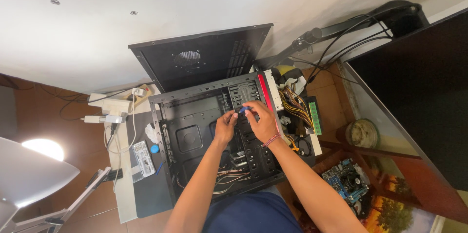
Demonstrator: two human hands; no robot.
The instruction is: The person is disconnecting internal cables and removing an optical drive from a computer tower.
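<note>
inside one open black computer case (pixel 195 135), two hands work: the right hand (pixel 261 121) pinches a small blue connector (pixel 243 109) near the drive bays, the left hand (pixel 225 124) half curled, fingertips beside it

Both bare forearms reach forward from the bottom of the view and converge, the hands meeting close together. The left hand (pixel 225 124) is seen from the back, wrist straight, fingers curled forward and bunched, its fingertips pointing up and to the right toward the other hand's fingertips. The right hand (pixel 262 121) sits just beside it, slightly farther forward, knuckles up, thumb and forefinger pinched together at the tips; its remaining fingers bend loosely beneath. A red and white braided band circles the right wrist, well behind the fingers.
</note>
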